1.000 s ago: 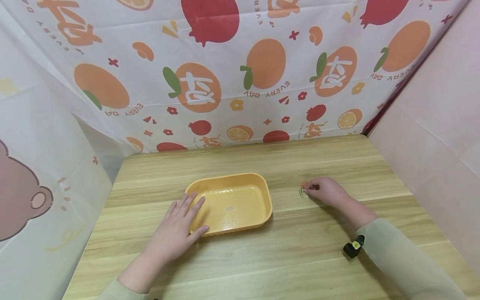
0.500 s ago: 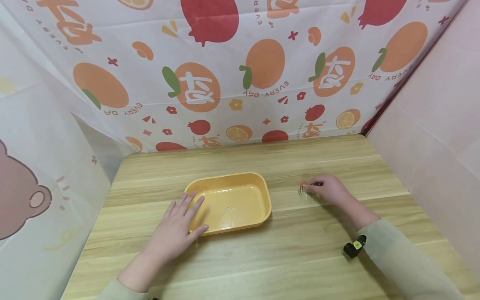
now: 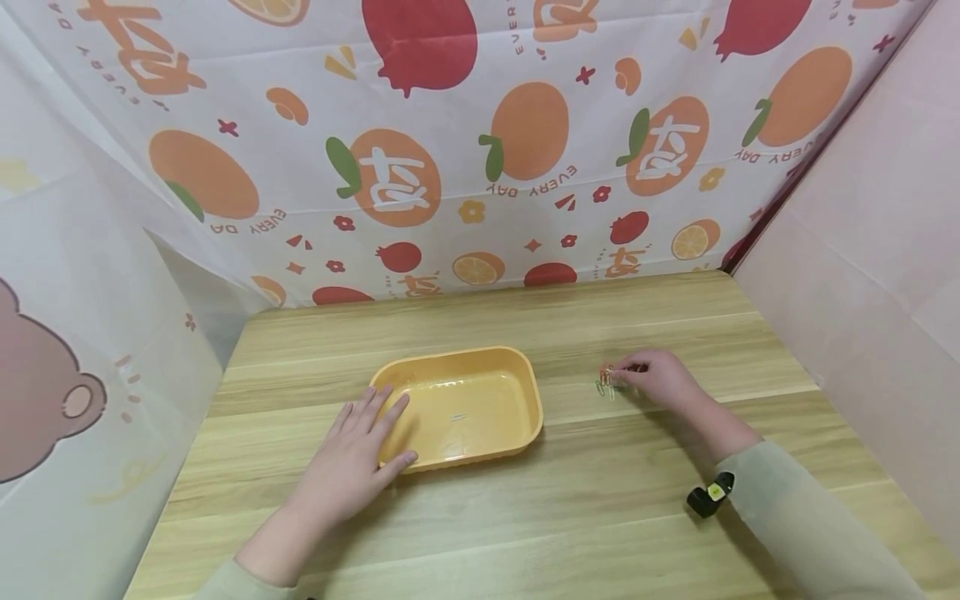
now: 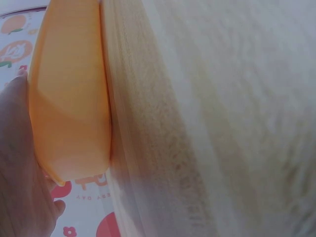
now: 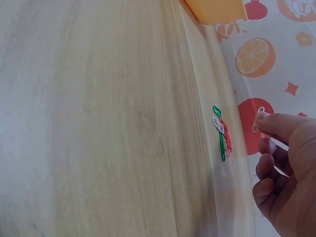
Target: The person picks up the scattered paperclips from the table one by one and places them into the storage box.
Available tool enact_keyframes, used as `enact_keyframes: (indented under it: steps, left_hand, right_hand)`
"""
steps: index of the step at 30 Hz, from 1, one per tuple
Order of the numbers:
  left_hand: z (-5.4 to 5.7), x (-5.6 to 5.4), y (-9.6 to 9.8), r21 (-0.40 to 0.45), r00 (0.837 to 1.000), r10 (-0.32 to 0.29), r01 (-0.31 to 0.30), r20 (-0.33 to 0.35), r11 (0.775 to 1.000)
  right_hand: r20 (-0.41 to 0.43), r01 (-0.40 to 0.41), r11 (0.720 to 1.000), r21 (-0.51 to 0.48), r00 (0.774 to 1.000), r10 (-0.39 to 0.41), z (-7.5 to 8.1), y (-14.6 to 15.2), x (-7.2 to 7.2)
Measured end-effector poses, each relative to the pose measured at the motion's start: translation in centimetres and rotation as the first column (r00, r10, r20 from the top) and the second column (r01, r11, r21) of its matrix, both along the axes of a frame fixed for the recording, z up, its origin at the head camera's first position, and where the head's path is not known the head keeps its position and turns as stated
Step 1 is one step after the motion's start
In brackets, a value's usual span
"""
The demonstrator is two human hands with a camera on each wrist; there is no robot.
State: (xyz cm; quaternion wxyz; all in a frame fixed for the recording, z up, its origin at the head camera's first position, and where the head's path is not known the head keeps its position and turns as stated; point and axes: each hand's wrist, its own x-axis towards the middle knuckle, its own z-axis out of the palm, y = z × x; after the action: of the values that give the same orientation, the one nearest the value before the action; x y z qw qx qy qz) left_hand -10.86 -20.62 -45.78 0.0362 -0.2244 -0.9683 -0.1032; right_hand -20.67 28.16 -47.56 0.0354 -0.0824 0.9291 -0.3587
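Observation:
My right hand (image 3: pixel 662 380) pinches a white paper clip (image 5: pixel 255 127) between thumb and forefinger, lifted above the table in the right wrist view. Just beyond those fingertips lies a small pile of paper clips (image 5: pixel 227 138), red, green and white. My left hand (image 3: pixel 347 463) rests with spread, straight fingers over the left end of a yellow plastic basin (image 3: pixel 536 392). Its fingertips reach past the rim, and the thumb lies along the near edge. On the basin's floor is one small pale paper clip (image 3: pixel 458 417).
The basin and the clip pile stand on a wood-grain table (image 3: pixel 480 533). A fruit-print cloth (image 3: pixel 465 150) hangs behind the far edge, with pale sheets at both sides. A black strap (image 3: pixel 707 498) hangs by the right cuff.
My right hand has drawn slightly right and up from the clip pile, and the white paper clip now shows in its fingers. The left hand and basin stay put.

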Motion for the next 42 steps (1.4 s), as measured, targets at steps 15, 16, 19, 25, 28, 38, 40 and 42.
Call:
enact_keyframes:
  steps: [15,16,19,25,28,38,40,42]
  left_hand:
    - [0.0,0.1,0.0,0.014,1.000,0.003,-0.003,0.001,1.000]
    - [0.0,0.1,0.0,0.014,1.000,0.002,-0.002,0.001,1.000]
    - [0.1,0.1,0.0,0.008,1.000,0.002,-0.002,0.000,1.000]
    - [0.1,0.1,0.1,0.006,1.000,0.000,0.000,-0.002,1.000]
    - [0.1,0.1,0.1,0.012,1.000,0.001,-0.001,0.002,1.000]
    - [0.1,0.0,0.1,0.007,1.000,0.007,-0.007,0.004,1.000]
    - [0.1,0.0,0.1,0.006,1.000,0.008,-0.008,0.005,1.000]
    - [0.1,0.0,0.1,0.005,1.000,0.009,-0.009,0.005,1.000]
  right_hand:
    - [0.047,0.001,0.996,-0.095,0.999,0.004,1.6,-2.1,-0.1]
    - [0.053,0.000,0.994,-0.110,0.999,0.006,1.7,-2.4,-0.2]
    - [0.084,-0.002,0.988,-0.155,0.996,0.015,2.2,-3.3,-0.3]
    - [0.132,0.010,0.979,-0.202,0.991,0.017,3.2,-5.3,-0.6]
    - [0.137,0.001,0.975,-0.224,0.990,0.031,3.7,-6.3,-0.8]
    - [0.158,-0.073,0.953,-0.295,0.980,0.124,4.7,-10.0,-1.3]
    - [0.155,-0.092,0.947,-0.309,0.977,0.145,4.8,-10.8,-1.4]
    - [0.148,-0.109,0.941,-0.320,0.975,0.164,4.9,-11.5,-1.5]
